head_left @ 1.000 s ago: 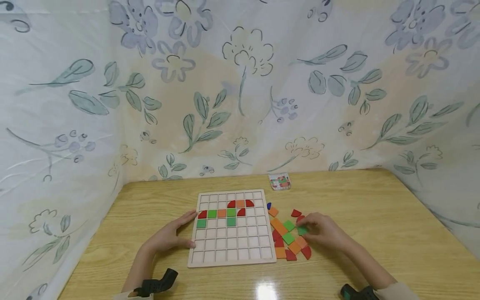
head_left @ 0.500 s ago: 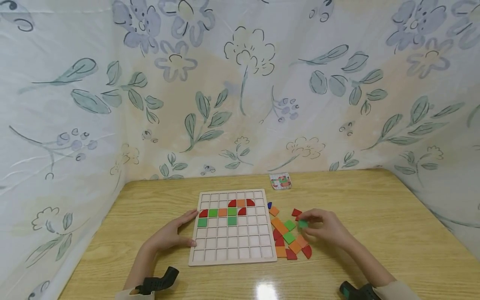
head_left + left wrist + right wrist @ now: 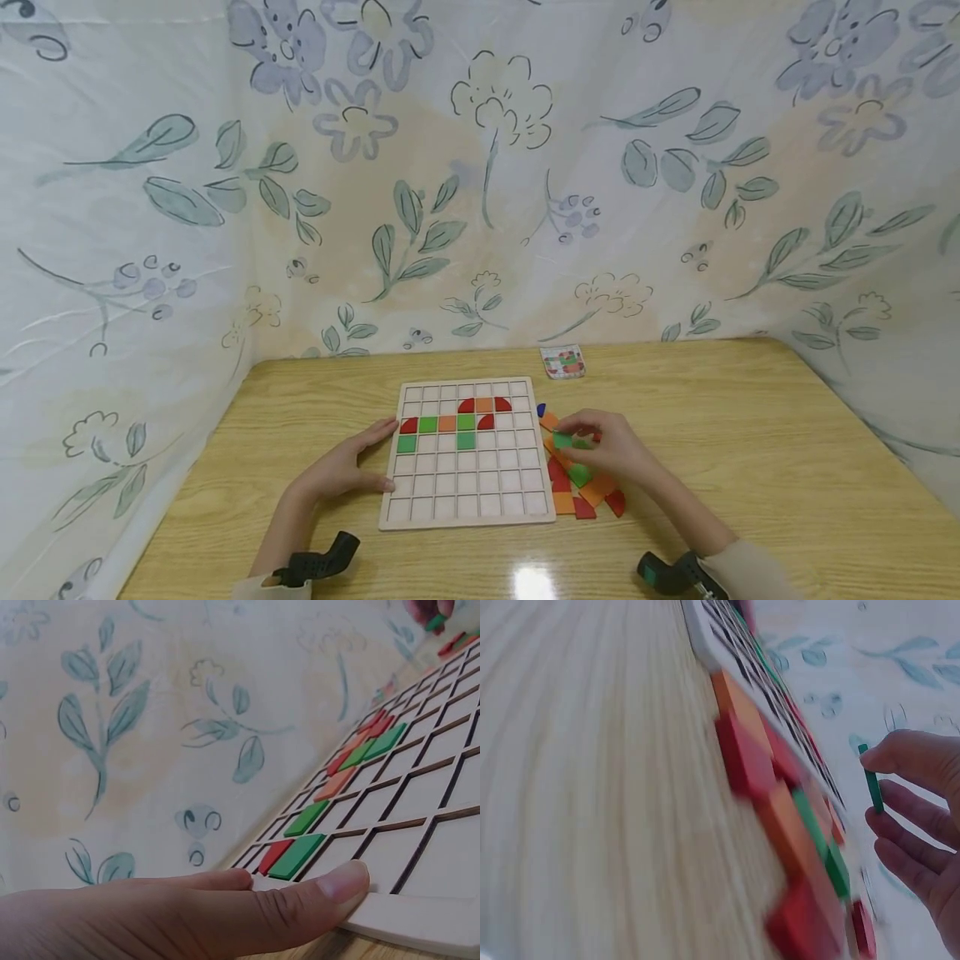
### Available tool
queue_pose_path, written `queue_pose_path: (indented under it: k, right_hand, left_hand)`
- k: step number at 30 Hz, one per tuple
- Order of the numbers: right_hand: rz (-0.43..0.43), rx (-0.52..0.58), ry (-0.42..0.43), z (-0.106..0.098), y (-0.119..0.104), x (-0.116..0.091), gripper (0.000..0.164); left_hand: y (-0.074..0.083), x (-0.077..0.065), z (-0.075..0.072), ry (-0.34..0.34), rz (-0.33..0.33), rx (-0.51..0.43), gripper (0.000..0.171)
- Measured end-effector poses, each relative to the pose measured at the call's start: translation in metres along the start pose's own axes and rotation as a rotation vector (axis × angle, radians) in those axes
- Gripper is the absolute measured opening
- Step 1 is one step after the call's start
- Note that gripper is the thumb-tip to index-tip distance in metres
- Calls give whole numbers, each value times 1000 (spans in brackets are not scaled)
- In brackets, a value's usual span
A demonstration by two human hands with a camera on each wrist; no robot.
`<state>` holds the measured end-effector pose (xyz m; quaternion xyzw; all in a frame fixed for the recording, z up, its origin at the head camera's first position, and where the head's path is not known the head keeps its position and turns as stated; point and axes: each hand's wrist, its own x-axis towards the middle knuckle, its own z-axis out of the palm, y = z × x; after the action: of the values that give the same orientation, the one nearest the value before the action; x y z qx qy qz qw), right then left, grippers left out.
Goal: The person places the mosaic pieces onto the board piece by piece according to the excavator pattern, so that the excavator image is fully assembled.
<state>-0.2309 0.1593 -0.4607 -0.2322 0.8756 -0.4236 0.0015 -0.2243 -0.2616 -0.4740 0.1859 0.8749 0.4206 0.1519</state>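
Observation:
A wooden grid board (image 3: 468, 485) lies on the table with red, green and orange tiles set in several of its cells. At its left edge rests my left hand (image 3: 339, 467), fingers extended and thumb apart; the left wrist view has the thumb (image 3: 319, 896) on the board's rim. My right hand (image 3: 613, 446) pinches a green square tile (image 3: 562, 440) between thumb and fingertips, above the loose tiles right of the board. The right wrist view shows that tile (image 3: 871, 778) edge-on, raised over the others. The right hand hides part of the pile in the head view.
Loose red, orange (image 3: 563, 502) and green tiles lie along the board's right side, with a blue piece (image 3: 542, 410) at the back. A small pattern card (image 3: 562, 362) sits near the table's far edge. Floral cloth (image 3: 480, 183) hangs behind the table (image 3: 300, 400).
My right hand has lifted the green tile off the table and moved left with it, towards the board. The left hand stays at the board's edge.

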Motion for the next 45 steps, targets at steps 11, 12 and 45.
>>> queue_pose_path:
  k: [11, 12, 45]
  right_hand:
    - [-97, 32, 4, 40, -29, 38, 24]
    - [-97, 24, 4, 43, -32, 40, 24]
    - [-211, -206, -156, 74, -39, 70, 15]
  left_hand:
    - [5, 3, -4, -11, -9, 30, 92]
    - [6, 3, -4, -9, -10, 37, 92]
    - [12, 5, -9, -11, -52, 91, 93]
